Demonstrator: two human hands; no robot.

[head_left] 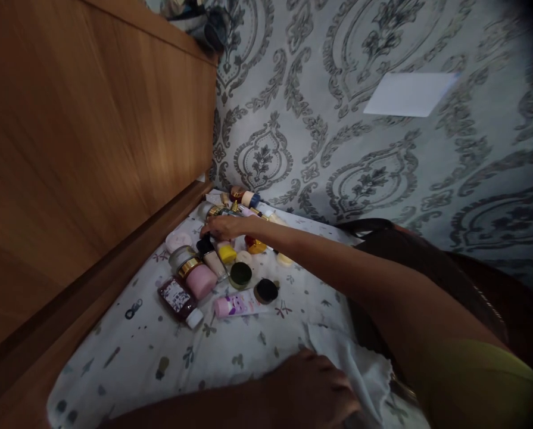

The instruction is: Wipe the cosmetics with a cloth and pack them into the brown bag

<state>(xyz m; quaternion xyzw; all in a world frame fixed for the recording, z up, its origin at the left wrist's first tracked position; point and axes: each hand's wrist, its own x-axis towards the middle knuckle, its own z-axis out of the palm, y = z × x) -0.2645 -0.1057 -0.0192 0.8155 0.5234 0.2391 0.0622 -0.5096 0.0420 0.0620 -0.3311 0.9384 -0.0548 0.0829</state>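
My right hand point(225, 226) reaches in among the cosmetics at the far end of the bed-like patterned surface. Its fingers are bent down and closed near a small dark item, which they mostly hide. Just in front lies a black-capped bottle of beige liquid point(212, 260). Close by are a pink jar point(201, 281) with a gold band, a yellow cap point(227, 254) and a dark green round lid point(240, 274). My left hand point(311, 387) is low in front, its fingers curled at a white cloth point(355, 363). Shadow hides its fingertips.
A dark red bottle point(177, 301), a pink tube point(239, 304) and a black-lidded jar point(266, 291) lie nearer me. A wooden panel point(114, 107) rises on the left. Patterned wallpaper point(302, 119) stands behind, and a dark brown bag point(427, 280) sits at right.
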